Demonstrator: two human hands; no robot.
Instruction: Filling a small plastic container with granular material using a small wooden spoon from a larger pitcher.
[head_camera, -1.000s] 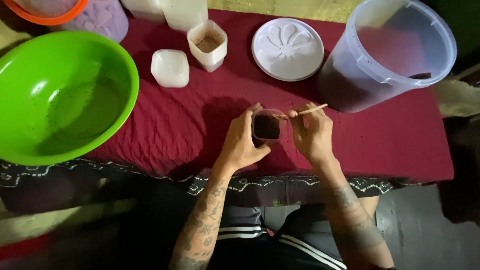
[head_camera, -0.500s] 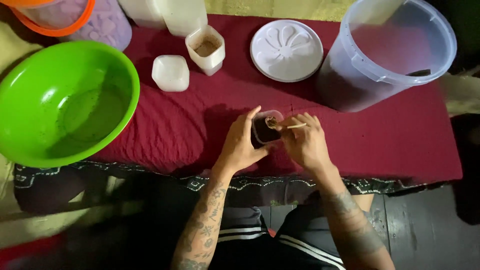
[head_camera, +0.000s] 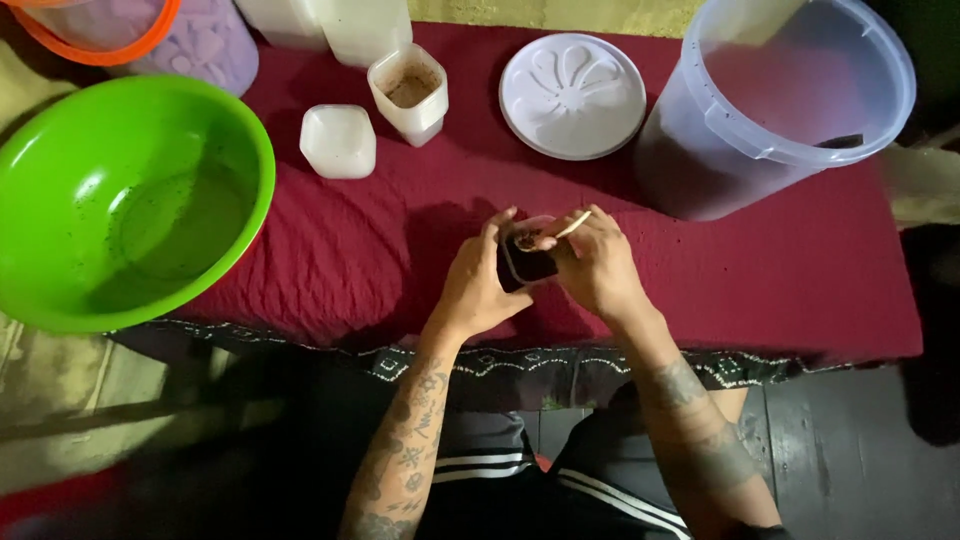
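Dark red cloth (head_camera: 380, 250) covers the table in front of you, and both your hands meet over its near middle. Your left hand (head_camera: 478, 285) curls around a small square cup (head_camera: 525, 262) with dark contents, fingers wrapped on its left side and thumb along the near edge, so the cup sits slightly tilted between your palms just above the cloth. Your right hand (head_camera: 598, 268) closes on the cup's right side and also pinches a thin pale stick (head_camera: 571, 226), whose lower end dips toward the cup's mouth while its free end points up and to the right. Whether the stick touches the contents, you cannot tell from this view.

Well apart to your left sits a large green bowl (head_camera: 120, 200), overhanging the table's edge, with a thin film of murky liquid in its bottom. Beyond your hands, toward the far edge, a small white square lid (head_camera: 338, 141) lies just beside an open white square container (head_camera: 409, 93) holding brownish powder. To the right of that lies a round white lid (head_camera: 573, 95) with a petal pattern, flat on the cloth. At the far right a big translucent bucket (head_camera: 790, 110) stands near the round lid, dark material showing low inside it.
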